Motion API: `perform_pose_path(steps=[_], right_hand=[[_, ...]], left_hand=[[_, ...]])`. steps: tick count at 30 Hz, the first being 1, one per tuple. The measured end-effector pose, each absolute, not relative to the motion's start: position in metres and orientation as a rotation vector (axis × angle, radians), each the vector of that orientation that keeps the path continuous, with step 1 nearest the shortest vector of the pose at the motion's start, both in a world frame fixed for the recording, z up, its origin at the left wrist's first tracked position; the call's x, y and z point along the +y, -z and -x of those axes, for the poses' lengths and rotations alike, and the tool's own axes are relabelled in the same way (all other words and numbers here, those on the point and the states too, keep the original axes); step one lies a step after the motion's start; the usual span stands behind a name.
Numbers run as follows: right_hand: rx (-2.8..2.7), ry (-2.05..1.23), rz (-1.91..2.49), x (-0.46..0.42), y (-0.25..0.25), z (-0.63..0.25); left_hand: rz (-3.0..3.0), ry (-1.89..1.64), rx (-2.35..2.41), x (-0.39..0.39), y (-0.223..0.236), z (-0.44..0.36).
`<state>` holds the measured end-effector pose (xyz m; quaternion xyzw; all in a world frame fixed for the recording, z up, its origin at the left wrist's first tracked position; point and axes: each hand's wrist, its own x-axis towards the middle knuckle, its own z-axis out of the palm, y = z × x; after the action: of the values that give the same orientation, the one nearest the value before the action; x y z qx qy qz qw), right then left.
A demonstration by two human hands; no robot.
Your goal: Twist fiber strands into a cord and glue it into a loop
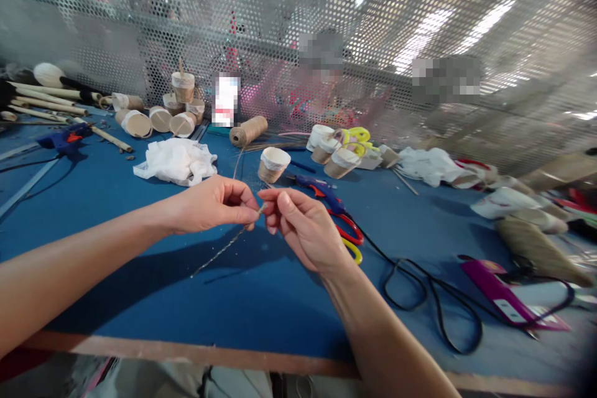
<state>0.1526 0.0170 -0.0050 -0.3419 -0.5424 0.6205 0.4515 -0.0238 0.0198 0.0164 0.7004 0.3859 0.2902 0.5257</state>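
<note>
Left hand point(217, 204), back upward, pinches a twisted strand point(220, 252); right hand point(305, 230) curls alongside, grip unclear.

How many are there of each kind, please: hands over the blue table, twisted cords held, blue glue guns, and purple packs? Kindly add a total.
Hands: 2
Twisted cord: 1
Glue guns: 2
Purple pack: 1
Total: 6

Left hand point(228, 202) pinching a twisted strand point(218, 254), right hand point(301, 224) beside
From them: cup point(273, 166) at twelve o'clock, cloth point(175, 161) at ten.
</note>
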Motion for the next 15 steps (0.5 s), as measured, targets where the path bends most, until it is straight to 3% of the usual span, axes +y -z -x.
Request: perform_pose_path(steps=[9, 15], right_hand=[[-1.555, -1.315, 0.907, 0.0155, 0.0077, -0.1518], [-1.500, -1.348, 0.912, 0.0181, 0.0092, -0.1521]], left_hand=[[-1.659, -0.655, 0.931, 0.0205, -0.0128, 0.0214], [-1.780, -0.697, 1.026, 0.0201, -0.0128, 0.0207]])
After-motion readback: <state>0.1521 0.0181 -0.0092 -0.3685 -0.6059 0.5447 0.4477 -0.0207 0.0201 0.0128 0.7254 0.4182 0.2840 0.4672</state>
